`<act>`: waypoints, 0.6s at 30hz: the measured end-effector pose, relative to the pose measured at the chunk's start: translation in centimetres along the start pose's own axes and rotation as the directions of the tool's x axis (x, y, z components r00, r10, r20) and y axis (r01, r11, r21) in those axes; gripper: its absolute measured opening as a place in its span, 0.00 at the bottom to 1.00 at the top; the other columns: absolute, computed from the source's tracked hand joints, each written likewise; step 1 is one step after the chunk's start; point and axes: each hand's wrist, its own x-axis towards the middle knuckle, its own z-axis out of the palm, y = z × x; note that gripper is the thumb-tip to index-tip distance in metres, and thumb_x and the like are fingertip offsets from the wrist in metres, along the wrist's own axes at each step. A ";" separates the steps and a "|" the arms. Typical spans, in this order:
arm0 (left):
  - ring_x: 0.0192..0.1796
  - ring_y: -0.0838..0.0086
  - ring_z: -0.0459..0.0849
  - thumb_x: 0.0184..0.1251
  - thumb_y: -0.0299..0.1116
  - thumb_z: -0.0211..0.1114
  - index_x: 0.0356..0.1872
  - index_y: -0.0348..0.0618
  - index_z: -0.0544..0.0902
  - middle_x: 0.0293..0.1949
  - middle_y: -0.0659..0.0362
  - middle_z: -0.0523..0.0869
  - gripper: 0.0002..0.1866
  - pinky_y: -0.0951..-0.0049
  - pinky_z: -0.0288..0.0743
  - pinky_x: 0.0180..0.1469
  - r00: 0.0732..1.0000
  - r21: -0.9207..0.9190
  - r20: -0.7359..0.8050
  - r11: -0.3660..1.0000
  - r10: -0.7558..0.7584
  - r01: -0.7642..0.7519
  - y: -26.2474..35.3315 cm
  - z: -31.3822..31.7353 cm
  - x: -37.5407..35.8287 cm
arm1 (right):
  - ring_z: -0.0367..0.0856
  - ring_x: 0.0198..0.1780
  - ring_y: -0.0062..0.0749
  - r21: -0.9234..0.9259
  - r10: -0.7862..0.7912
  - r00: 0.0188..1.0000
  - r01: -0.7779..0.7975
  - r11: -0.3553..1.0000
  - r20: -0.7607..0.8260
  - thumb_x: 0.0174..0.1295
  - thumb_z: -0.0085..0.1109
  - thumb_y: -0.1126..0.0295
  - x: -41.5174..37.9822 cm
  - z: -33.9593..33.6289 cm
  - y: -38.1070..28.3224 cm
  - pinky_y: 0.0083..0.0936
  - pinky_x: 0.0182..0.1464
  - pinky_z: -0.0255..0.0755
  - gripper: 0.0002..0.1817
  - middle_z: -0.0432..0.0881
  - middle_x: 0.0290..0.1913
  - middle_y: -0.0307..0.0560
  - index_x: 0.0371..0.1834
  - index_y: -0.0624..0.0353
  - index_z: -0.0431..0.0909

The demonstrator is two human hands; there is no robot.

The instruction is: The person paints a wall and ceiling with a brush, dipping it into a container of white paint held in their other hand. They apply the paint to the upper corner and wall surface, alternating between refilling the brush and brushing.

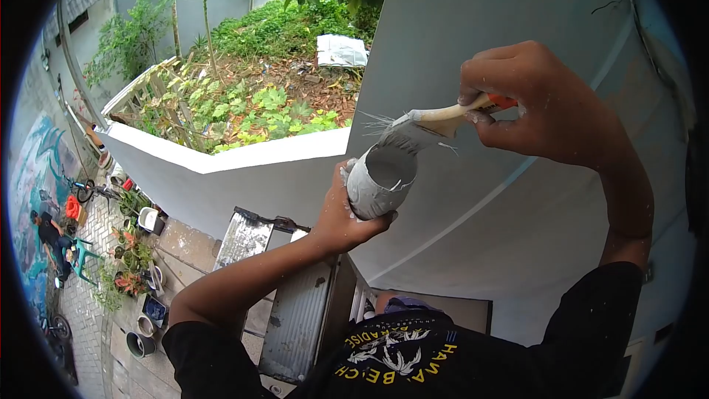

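Note:
My left hand (347, 210) is wrapped round a paint-smeared cup (377, 191) with grey paint inside, its mouth tilted toward me. In my right hand (535, 100), a paintbrush (443, 114) is pinched by its wooden handle, which shows red near the grip. The brush lies nearly level, its paint-coated bristles right at the cup's far rim, with some stray bristles splayed out. Flecks of paint dot both hands. Behind them rises a grey wall (473, 199) crossed by a pale diagonal stripe.
A low white-topped wall (273, 151) borders a garden of plants and leaf litter. Below me stands a metal-topped structure (295, 318). Potted plants (133, 258) and buckets (140, 343) line the paving at left, where a person (52, 240) sits near a green stool (87, 258).

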 end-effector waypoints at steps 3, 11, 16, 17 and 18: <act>0.65 0.59 0.80 0.53 0.39 0.84 0.72 0.36 0.61 0.63 0.44 0.78 0.50 0.58 0.74 0.68 1.000 0.000 -0.001 1.000 -0.005 0.005 -0.2 0.0 0.0 | 0.81 0.32 0.48 0.024 0.040 0.999 -0.041 0.999 0.014 0.54 0.71 0.76 -0.3 -0.4 0.0 0.41 0.38 0.73 0.12 0.79 0.28 0.53 0.33 0.64 0.75; 0.65 0.61 0.80 0.54 0.39 0.84 0.72 0.37 0.61 0.62 0.45 0.78 0.50 0.60 0.75 0.67 1.000 -0.063 0.004 0.998 0.017 -0.017 -0.1 0.4 -0.1 | 0.85 0.34 0.31 0.018 0.221 0.968 -0.220 0.975 -0.120 0.60 0.69 0.75 -3.1 -2.2 0.8 0.31 0.41 0.79 0.07 0.85 0.32 0.48 0.36 0.63 0.80; 0.65 0.62 0.80 0.53 0.40 0.85 0.71 0.36 0.60 0.61 0.47 0.78 0.51 0.60 0.75 0.67 1.000 -0.060 -0.001 0.998 -0.004 0.004 -1.5 0.5 -0.3 | 0.84 0.36 0.30 0.030 0.417 0.872 -0.424 0.905 -0.257 0.65 0.70 0.74 -7.0 -4.4 0.8 0.33 0.42 0.79 0.09 0.86 0.36 0.48 0.43 0.65 0.82; 0.65 0.62 0.80 0.53 0.38 0.85 0.72 0.36 0.60 0.62 0.47 0.77 0.51 0.60 0.75 0.68 1.000 -0.077 0.015 0.997 -0.015 0.016 -0.8 0.4 -0.1 | 0.84 0.37 0.30 0.042 0.478 0.823 -0.490 0.871 -0.307 0.67 0.70 0.73 -7.8 -4.8 0.9 0.33 0.43 0.80 0.10 0.86 0.38 0.49 0.47 0.66 0.83; 0.65 0.63 0.80 0.53 0.37 0.85 0.71 0.35 0.61 0.62 0.47 0.77 0.50 0.60 0.74 0.68 1.000 -0.107 0.013 0.994 -0.023 0.024 0.2 0.4 -0.1 | 0.84 0.37 0.30 0.008 0.474 0.813 -0.501 0.865 -0.339 0.67 0.70 0.73 -8.5 -4.9 1.6 0.33 0.43 0.80 0.10 0.86 0.38 0.49 0.47 0.66 0.83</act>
